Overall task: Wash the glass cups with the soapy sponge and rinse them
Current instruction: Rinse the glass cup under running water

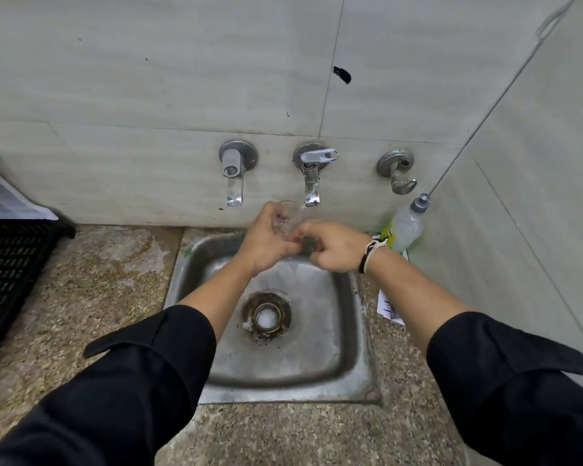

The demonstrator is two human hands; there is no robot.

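setting: grey tiled wall (pixel 148 79) behind a small steel sink (pixel 347 334) sunk into a speckled stone counter (pixel 108 284).
taps: three wall fittings; the middle tap (pixel 312 183) stands over the hands, and a thin stream seems to fall from it, though that is faint.
glass cup: the glass cup (pixel 288 215) is held above the back of the sink, just under the middle tap's spout, rim tilted toward the wall.
left hand: the left hand (pixel 266 240) grips the cup, fingers curled round its side.
right hand: the right hand (pixel 330 247) has its fingers curled in at the cup's base, pinching something dark there, possibly the sponge; too hidden to be sure.
handling: my guess is light, stiff, brittle and slick when wet or soapy, so hold it round the body with a full wrap, not by the thin rim, and keep it off the steel.
nearby: a clear plastic bottle (pixel 408 223) stands at the right corner; a black crate (pixel 11 264) sits on the left.
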